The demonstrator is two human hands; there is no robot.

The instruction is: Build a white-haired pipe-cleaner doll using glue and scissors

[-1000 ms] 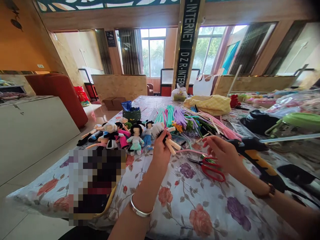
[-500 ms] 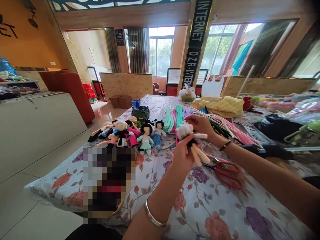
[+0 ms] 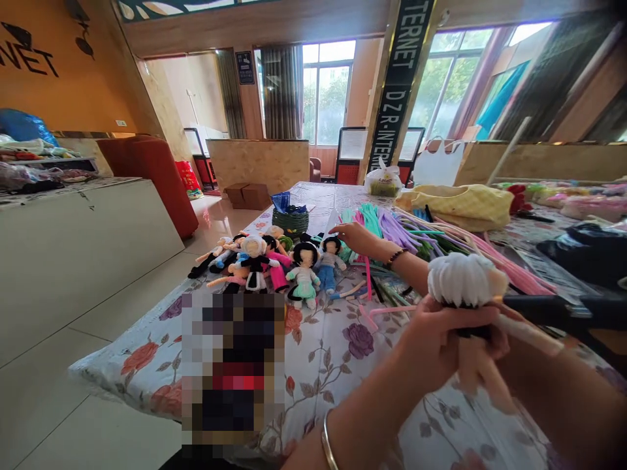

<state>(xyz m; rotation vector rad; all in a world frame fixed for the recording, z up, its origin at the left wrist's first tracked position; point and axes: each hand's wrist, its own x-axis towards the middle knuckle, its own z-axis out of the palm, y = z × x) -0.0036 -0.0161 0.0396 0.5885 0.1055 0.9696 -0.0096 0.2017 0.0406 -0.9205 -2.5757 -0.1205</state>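
My left hand (image 3: 443, 336), with a silver bangle at its wrist, is closed around a small doll (image 3: 460, 281) with fluffy white hair, a black top and bare peach limbs. It holds the doll close to me at the right. My right hand (image 3: 360, 238), wearing a dark beaded bracelet, stretches across behind it. Its fingers are extended and look bare, at the mint-green fuzzy stems (image 3: 347, 215); whether they touch is unclear. Just below that hand sits a black-haired doll (image 3: 332, 264) in blue trousers. A doll in a mint skirt (image 3: 304, 274) is beside that one.
More dolls (image 3: 255, 261) lie piled at the left. Purple stems (image 3: 399, 232) and pink stems (image 3: 494, 251) spread behind my right arm. A dark green round container (image 3: 290, 222), a yellow cloth bundle (image 3: 455, 203) and a tied plastic bag (image 3: 383, 181) stand farther back. A blurred patch covers the table's left front.
My left hand has brought the white-haired doll nearer and to the right. My right hand has left the doll and reached left to the stems. The red scissors no longer show. The view has shifted.
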